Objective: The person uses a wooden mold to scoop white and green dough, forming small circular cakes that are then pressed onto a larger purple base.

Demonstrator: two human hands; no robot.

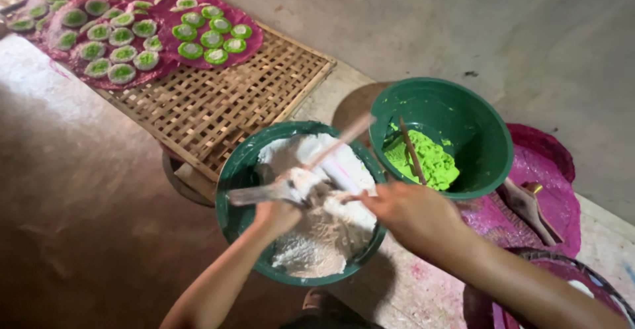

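Left hand (pixel 276 213) over the white-powder bucket (pixel 233 170), fingers closed round a powder-caked scoop (pixel 278 190), its blurred handle pointing toward the bucket's left rim; right hand (pixel 413 215) just beside it at the bucket's right rim, fingers curled on the end of a pale stick (pixel 340 142), blurred, slanting up across the powder toward the far rim; white powder (pixel 317 236) heaped inside, clumped on both tools; second green bucket (pixel 486 137) touching the first on its right, holding bright green powder (pixel 430 164) against its near wall, thin brown stick (pixel 411 150) standing tilted in it; both buckets on the floor (pixel 463 31), grey concrete, dusted pink near the right forearm; magenta sheet (pixel 549 190) under and behind the green-powder bucket, a brownish tool (pixel 529 206) lying on it; woven bamboo tray (pixel 218 104) beyond the white bucket, its near corner just above the rim; far end of the tray covered by magenta discs (pixel 165 11) bearing rows of small green-and-white cakes (pixel 211 38); another magenta-rimmed vessel (pixel 569 276) at the lower right edge, partly hidden by the right arm, contents not clear.
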